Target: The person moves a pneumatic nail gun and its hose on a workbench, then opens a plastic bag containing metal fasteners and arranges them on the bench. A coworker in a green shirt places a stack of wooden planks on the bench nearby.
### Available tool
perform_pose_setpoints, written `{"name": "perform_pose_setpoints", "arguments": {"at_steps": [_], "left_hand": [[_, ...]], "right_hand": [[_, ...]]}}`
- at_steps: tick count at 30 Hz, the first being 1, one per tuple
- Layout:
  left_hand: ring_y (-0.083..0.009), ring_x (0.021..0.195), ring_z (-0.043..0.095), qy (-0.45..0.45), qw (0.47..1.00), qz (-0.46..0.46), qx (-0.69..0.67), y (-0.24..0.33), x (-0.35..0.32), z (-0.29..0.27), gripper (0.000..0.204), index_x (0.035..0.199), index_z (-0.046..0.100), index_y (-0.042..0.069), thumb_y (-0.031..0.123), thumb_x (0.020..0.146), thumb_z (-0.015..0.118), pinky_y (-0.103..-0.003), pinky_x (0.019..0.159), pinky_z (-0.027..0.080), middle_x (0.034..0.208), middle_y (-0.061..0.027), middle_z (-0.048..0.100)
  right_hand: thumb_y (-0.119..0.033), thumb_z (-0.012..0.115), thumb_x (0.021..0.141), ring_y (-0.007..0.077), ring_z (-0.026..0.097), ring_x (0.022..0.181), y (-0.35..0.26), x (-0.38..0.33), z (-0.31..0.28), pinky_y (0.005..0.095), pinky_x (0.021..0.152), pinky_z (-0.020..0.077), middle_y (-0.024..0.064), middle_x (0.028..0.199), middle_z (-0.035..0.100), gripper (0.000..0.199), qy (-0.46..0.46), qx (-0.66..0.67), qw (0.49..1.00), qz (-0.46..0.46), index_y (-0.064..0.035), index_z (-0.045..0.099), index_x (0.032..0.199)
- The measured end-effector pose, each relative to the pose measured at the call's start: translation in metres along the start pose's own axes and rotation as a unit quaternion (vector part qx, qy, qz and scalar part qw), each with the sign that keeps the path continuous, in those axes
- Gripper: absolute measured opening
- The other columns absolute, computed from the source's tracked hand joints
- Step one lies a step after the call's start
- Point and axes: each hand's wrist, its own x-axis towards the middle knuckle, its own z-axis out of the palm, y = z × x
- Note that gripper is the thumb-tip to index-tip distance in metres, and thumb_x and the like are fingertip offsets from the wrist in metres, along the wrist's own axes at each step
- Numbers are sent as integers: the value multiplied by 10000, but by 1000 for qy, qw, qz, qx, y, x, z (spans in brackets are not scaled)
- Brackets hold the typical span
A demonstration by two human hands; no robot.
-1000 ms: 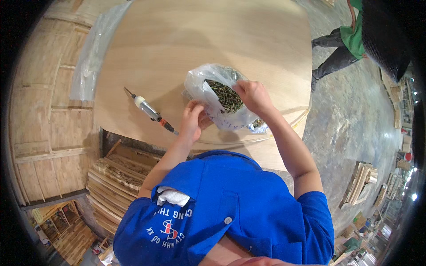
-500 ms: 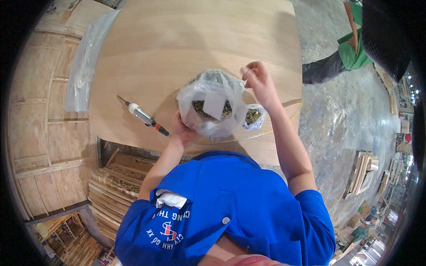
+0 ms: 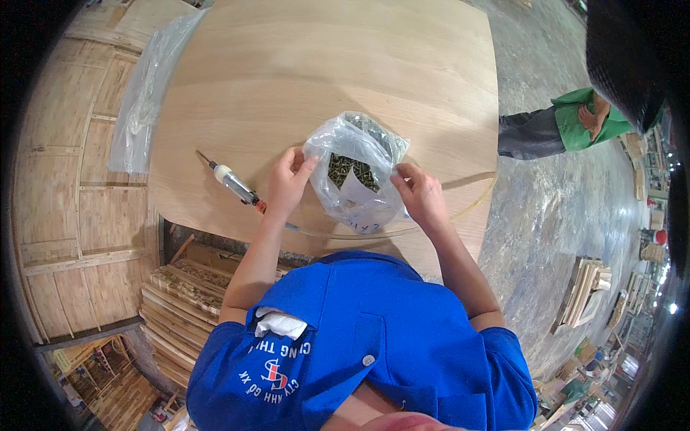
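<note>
A clear plastic bag (image 3: 359, 212) stands on the wooden table with its mouth spread. Inside lie many dark and brass-toned screws (image 3: 351, 169) and a white paper slip (image 3: 357, 189). At the bag's left rim my left hand (image 3: 289, 179) is closed, pinching the plastic between thumb and fingers. The opposite rim is pinched by my right hand (image 3: 420, 192). A smaller bag of screws that stood at the right is now mostly hidden behind my right hand and the big bag.
A screwdriver tool (image 3: 234, 187) with a thin hose (image 3: 471, 206) lies left of the bag on the table (image 3: 323, 65). Plastic sheeting (image 3: 147, 108) hangs at the left edge. Stacked boards (image 3: 180, 305) sit below left. At the right stands a person in a green top (image 3: 586, 118).
My right hand has come down onto the bag's right rim; my left hand has moved up from its lower side to the left rim. The bag's mouth is wider, and the person at right has shifted.
</note>
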Motion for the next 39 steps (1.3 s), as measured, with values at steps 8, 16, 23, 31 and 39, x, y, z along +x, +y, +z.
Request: {"name": "perform_pose_setpoints", "arguments": {"at_steps": [8,16,23,31,39], "left_hand": [[-118,712,567,26,861,-244,-445,19,16,42,203,976,543,96,229,898,410,-274,621,478,845,-22,596],[-111,576,472,-206,765,-201,-576,40,75,36,199,819,506,79,222,898,391,-238,530,406,659,-4,509],[-88,444,359,-233,804,-313,-449,-7,62,43,191,627,460,141,228,792,419,-229,426,308,497,38,360],[-91,574,496,33,998,9,-53,18,50,68,229,864,572,47,263,827,506,-240,553,411,614,-14,533],[-147,660,565,-39,937,138,318,63,59,69,246,848,613,35,271,806,558,-271,618,435,695,-76,605]], "right_hand": [[-216,510,841,221,578,746,17,21,46,314,699,445,124,822,607,249,-65,530,817,215,2,570,945],[-242,376,898,192,551,743,52,86,-20,323,734,462,101,834,567,313,-93,737,615,266,13,496,1033],[-386,489,845,148,533,718,87,74,-27,285,586,453,59,803,543,410,-124,662,713,194,-8,495,1005],[-289,594,761,249,558,742,31,78,-43,357,609,474,86,835,556,278,116,-158,944,-266,-95,547,954],[-249,502,813,302,577,672,15,93,-26,391,625,458,143,769,593,208,-33,-63,997,-42,-58,584,822]]}}
